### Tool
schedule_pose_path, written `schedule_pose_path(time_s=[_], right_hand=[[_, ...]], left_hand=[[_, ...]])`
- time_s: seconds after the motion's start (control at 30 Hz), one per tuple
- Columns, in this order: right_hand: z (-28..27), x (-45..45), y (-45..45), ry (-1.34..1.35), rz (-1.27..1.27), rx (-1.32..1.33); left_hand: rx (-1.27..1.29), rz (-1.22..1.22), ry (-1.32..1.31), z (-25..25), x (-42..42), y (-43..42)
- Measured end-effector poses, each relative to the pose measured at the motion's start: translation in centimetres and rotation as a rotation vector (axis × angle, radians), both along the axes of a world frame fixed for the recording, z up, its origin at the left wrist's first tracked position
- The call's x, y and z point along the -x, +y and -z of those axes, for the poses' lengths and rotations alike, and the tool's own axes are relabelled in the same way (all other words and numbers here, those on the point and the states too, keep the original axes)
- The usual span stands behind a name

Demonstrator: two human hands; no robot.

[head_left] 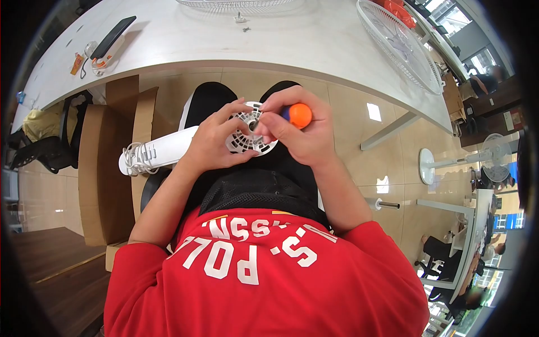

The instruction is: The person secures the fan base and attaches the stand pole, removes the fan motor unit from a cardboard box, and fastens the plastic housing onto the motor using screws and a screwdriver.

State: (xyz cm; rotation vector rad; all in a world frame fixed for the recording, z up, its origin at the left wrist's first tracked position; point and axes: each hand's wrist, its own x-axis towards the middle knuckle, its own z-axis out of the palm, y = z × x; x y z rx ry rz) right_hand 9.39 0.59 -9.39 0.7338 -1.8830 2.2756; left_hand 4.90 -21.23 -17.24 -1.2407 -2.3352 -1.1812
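A white round slotted fan motor housing (245, 147) rests over my lap, attached or close to a long white fan body (171, 147) with grey buttons. My left hand (210, 140) curls around the housing's left rim, fingers on top and thumb below. In my right hand (300, 126) is a screwdriver (300, 115) with an orange and blue handle end. The fingertips of that hand are pinched near the housing's centre. The screwdriver's tip is hidden by my fingers.
The white table (185, 39) ahead bears a dark phone-like slab (114, 37), small white parts (240, 18) and a fan grille (400, 48). An open cardboard box (109, 168) stands on the left. A coiled cord (137, 159) is tied to the fan body. Rightward stands another fan (428, 167).
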Motion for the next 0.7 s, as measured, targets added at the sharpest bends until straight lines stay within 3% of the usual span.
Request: schedule_pose_path(time_s=[0.13, 0.2, 0.23, 0.33, 0.4, 0.5, 0.6, 0.7], right_hand=[[-0.1, 0.6, -0.3, 0.103, -0.098, -0.004], [-1.6, 0.1, -0.4, -0.145, -0.209, 0.153], [-1.5, 0.2, -0.1, -0.147, -0.210, 0.152], [-0.6, 1.6, 0.7, -0.001, -0.203, -0.002], [0.1, 2.8, 0.7, 0.309, -0.128, -0.061], [0.5, 3.1, -0.6, 0.237, -0.102, 0.033], [1.0, 3.0, -0.9, 0.145, -0.145, -0.058], [0.4, 2.8, -1.3, 0.275, -0.157, -0.026]], left_hand=[[-0.011, -0.013, -0.035, -0.3, 0.0, -0.3], [-0.014, 0.009, -0.068, -0.3, 0.2, -0.6], [-0.017, 0.034, -0.099, -0.2, 0.4, -0.8], [0.003, 0.019, -0.063, 0.1, 0.6, -0.9], [0.011, 0.030, -0.047, 0.5, 0.7, -1.0], [0.022, 0.037, -0.011, 0.5, 0.7, -0.9], [0.021, 0.015, -0.007, 0.1, 0.5, -0.9], [0.015, -0.014, -0.014, -0.1, 0.4, -0.8]])
